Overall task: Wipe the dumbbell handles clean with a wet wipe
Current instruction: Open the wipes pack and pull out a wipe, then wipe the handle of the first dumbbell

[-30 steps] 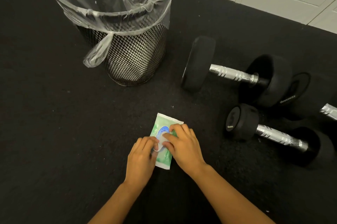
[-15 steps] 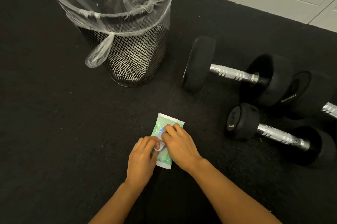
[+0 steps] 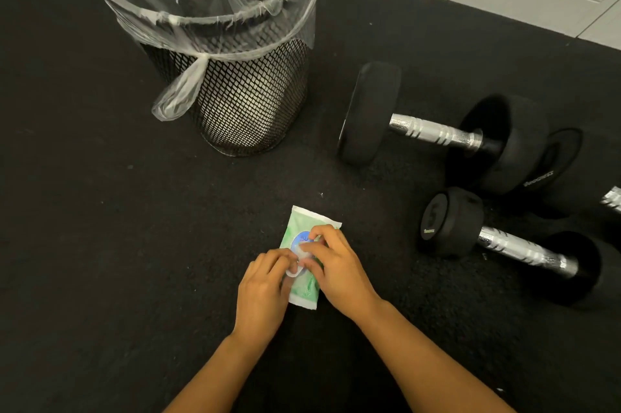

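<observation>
I am pinning the soft, light wipe pack (image 3: 304, 291) with my left hand (image 3: 263, 295) while my right hand (image 3: 336, 266) is pinching its flimsy flap (image 3: 300, 249); the heavy dumbbells (image 3: 433, 132) are lying untouched.

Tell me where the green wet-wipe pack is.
In the head view, the flat green wet-wipe pack lies on the black floor mat, lower centre, under both hands, below the mesh bin.
</observation>
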Demonstrator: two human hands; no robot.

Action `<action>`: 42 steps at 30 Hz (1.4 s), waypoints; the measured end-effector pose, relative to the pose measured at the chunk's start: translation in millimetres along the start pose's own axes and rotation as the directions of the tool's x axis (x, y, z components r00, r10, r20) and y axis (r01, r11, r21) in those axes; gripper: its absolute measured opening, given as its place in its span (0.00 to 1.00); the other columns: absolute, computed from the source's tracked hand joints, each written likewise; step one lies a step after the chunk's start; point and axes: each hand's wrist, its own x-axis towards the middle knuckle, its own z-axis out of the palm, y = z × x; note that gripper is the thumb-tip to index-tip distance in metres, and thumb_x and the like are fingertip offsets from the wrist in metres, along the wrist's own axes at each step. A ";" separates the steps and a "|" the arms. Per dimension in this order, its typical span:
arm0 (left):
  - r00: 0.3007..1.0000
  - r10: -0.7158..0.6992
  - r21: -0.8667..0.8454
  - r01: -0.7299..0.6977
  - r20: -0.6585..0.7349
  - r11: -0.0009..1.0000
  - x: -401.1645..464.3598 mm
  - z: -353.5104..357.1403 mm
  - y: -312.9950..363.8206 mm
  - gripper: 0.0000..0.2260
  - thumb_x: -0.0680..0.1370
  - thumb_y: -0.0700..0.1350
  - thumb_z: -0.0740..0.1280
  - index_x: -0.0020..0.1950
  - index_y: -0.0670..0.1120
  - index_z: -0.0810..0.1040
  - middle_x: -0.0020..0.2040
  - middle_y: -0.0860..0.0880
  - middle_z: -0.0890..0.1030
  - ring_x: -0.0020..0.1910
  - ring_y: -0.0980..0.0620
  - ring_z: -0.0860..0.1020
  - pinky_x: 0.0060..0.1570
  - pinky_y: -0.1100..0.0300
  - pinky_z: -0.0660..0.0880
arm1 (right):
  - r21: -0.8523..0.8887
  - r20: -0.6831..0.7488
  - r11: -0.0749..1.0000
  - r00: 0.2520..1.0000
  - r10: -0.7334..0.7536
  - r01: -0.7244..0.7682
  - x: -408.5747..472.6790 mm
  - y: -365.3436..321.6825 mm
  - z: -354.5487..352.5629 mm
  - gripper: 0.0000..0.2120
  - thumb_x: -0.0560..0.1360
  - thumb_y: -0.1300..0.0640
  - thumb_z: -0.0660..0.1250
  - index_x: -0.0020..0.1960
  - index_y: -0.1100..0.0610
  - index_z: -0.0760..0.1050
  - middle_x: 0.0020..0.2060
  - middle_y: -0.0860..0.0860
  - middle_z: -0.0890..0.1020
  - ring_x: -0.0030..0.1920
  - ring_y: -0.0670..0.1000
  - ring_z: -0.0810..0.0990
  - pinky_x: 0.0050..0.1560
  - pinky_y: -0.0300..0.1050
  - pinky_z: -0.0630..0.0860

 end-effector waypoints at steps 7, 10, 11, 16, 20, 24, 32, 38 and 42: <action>1.000 -0.018 0.021 0.018 0.019 1.000 1.7 -2.2 0.9 0.14 0.67 0.37 0.74 0.44 0.50 0.74 0.49 0.53 0.78 0.46 0.60 0.72 0.40 0.66 0.70 | 0.308 -0.188 0.944 0.966 0.179 -0.115 -1.7 -5.5 6.4 0.04 0.71 0.69 0.68 0.41 0.62 0.80 0.45 0.47 0.75 0.47 0.44 0.75 0.48 0.35 0.74; 0.999 -0.003 0.056 0.000 0.045 0.998 2.3 -3.1 1.8 0.16 0.66 0.37 0.75 0.44 0.51 0.72 0.49 0.54 0.78 0.45 0.59 0.72 0.39 0.66 0.69 | 0.628 -0.145 0.732 0.886 0.441 -0.262 -2.0 -10.0 -2.0 0.09 0.71 0.72 0.67 0.40 0.60 0.81 0.43 0.47 0.76 0.46 0.41 0.77 0.46 0.32 0.73; 0.998 0.004 0.062 -0.007 0.059 0.998 2.9 -3.9 2.6 0.18 0.65 0.36 0.76 0.44 0.52 0.71 0.48 0.53 0.78 0.45 0.59 0.72 0.39 0.68 0.67 | 0.716 -0.100 0.639 0.865 0.492 -0.281 -1.4 -11.5 -5.9 0.10 0.71 0.71 0.67 0.40 0.58 0.81 0.43 0.49 0.78 0.45 0.42 0.78 0.46 0.34 0.73; 0.987 -0.121 -0.014 0.123 0.105 0.992 10.0 -10.2 10.8 0.20 0.68 0.44 0.75 0.56 0.52 0.71 0.58 0.54 0.72 0.39 0.60 0.73 0.35 0.69 0.70 | 0.874 0.067 0.346 0.791 0.609 -0.340 3.5 -12.3 -26.2 0.07 0.76 0.64 0.63 0.46 0.57 0.79 0.42 0.50 0.83 0.48 0.50 0.81 0.49 0.47 0.78; 0.983 -0.153 0.029 0.151 0.103 0.988 17.2 -15.9 17.5 0.26 0.65 0.45 0.77 0.59 0.49 0.69 0.63 0.51 0.66 0.37 0.57 0.74 0.33 0.64 0.75 | 0.879 0.210 0.202 0.730 0.651 -0.433 6.1 -13.2 -42.6 0.08 0.80 0.59 0.58 0.50 0.57 0.76 0.47 0.53 0.82 0.50 0.53 0.81 0.49 0.54 0.79; 0.983 -0.005 0.290 -0.049 0.185 0.956 22.4 -20.6 18.9 0.19 0.61 0.46 0.79 0.49 0.49 0.80 0.55 0.48 0.75 0.43 0.52 0.75 0.37 0.61 0.70 | 0.883 0.413 -0.062 0.707 0.575 -0.465 4.7 -15.5 -55.3 0.10 0.80 0.59 0.58 0.57 0.59 0.74 0.51 0.57 0.81 0.49 0.53 0.81 0.51 0.53 0.77; 0.979 -0.066 0.215 0.023 0.193 0.976 52.6 -33.1 49.5 0.11 0.70 0.43 0.73 0.51 0.50 0.81 0.50 0.52 0.79 0.43 0.52 0.79 0.43 0.60 0.70 | 0.718 0.201 0.436 0.762 0.616 -0.543 10.8 -9.1 -94.2 0.04 0.74 0.62 0.67 0.47 0.56 0.79 0.42 0.50 0.83 0.45 0.48 0.81 0.45 0.43 0.79; 0.990 0.108 -0.007 -0.108 0.095 0.994 129.1 -55.3 96.0 0.12 0.75 0.47 0.67 0.58 0.54 0.75 0.52 0.60 0.75 0.47 0.59 0.76 0.47 0.57 0.74 | 0.341 -0.339 0.885 0.837 0.430 -0.316 47.2 15.3 -179.2 0.05 0.75 0.61 0.66 0.44 0.55 0.71 0.35 0.49 0.77 0.34 0.43 0.74 0.32 0.32 0.68; 0.967 0.255 0.035 -0.256 0.025 0.966 184.9 -62.1 122.5 0.17 0.75 0.47 0.67 0.63 0.49 0.72 0.61 0.53 0.74 0.59 0.54 0.72 0.58 0.56 0.72 | 0.106 -0.518 0.956 0.805 0.288 -0.274 97.8 37.7 -207.0 0.02 0.77 0.63 0.62 0.45 0.58 0.70 0.34 0.54 0.77 0.35 0.51 0.74 0.31 0.39 0.67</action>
